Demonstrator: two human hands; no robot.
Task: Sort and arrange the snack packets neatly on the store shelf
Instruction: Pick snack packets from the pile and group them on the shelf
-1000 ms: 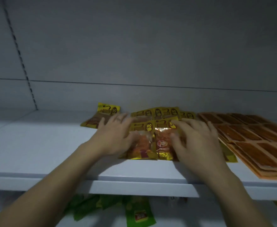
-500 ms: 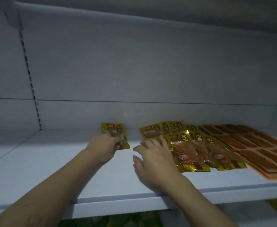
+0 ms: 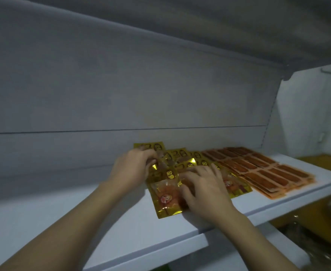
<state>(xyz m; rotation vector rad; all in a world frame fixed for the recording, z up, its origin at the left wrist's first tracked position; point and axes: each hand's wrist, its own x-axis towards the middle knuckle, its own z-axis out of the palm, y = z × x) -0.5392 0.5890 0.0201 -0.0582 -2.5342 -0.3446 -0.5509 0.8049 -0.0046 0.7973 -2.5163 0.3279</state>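
Note:
Several gold snack packets [image 3: 182, 155] lie overlapped on the white shelf [image 3: 63, 210]. The front gold packet [image 3: 164, 194] lies flat near the shelf's front edge. My left hand [image 3: 131, 169] pinches the top corner of a gold packet just behind it. My right hand [image 3: 203, 190] lies on the gold packets with its fingers spread and presses the front packet's right side. More gold packets [image 3: 237, 186] show to the right of that hand.
Rows of orange flat packets [image 3: 268, 169] cover the shelf's right part. The shelf's back panel [image 3: 121, 106] rises just behind the packets, and an upper shelf [image 3: 199, 26] hangs overhead. A lower level with dim goods [image 3: 317, 243] shows at bottom right.
My left hand has brought the lone gold packet from the left over to the gold pile. My right hand moved onto the pile. The camera has swung left, so the packets now sit right of centre.

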